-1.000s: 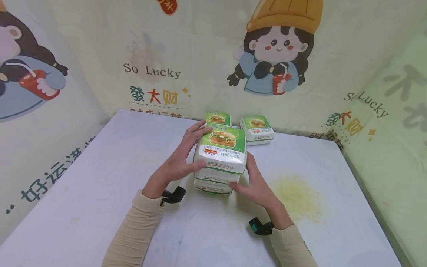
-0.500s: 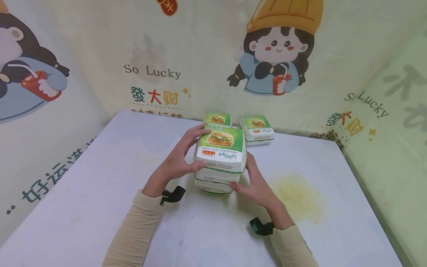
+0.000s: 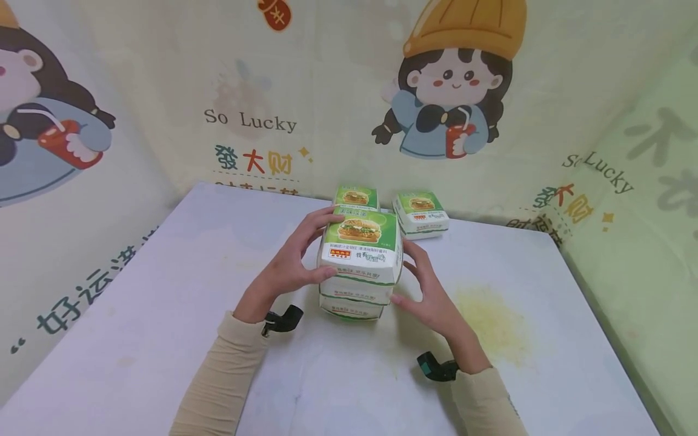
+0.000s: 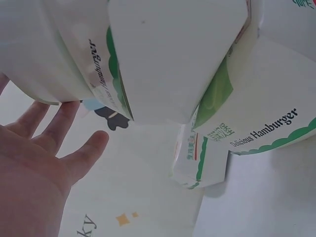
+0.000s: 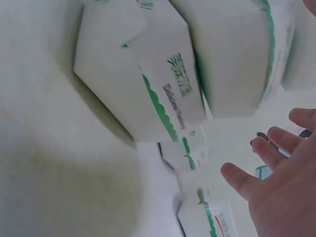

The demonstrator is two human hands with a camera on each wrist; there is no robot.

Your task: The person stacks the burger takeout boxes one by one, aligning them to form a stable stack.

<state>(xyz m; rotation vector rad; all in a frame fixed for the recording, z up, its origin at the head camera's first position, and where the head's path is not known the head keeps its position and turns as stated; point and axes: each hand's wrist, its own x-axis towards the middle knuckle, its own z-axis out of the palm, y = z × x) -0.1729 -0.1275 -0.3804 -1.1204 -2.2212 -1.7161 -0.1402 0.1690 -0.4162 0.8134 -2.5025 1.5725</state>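
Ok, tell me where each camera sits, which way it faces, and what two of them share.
Head: on the person's head, looking forward and down at the stack of boxes; left hand, right hand and both sleeves show.
Left wrist: on that wrist, facing the stack's left side; left hand shows at the left edge.
Right wrist: on that wrist, facing the stack's right side and two boxes behind; right hand at the right edge.
Shared: both wrist views show the stack, from opposite sides.
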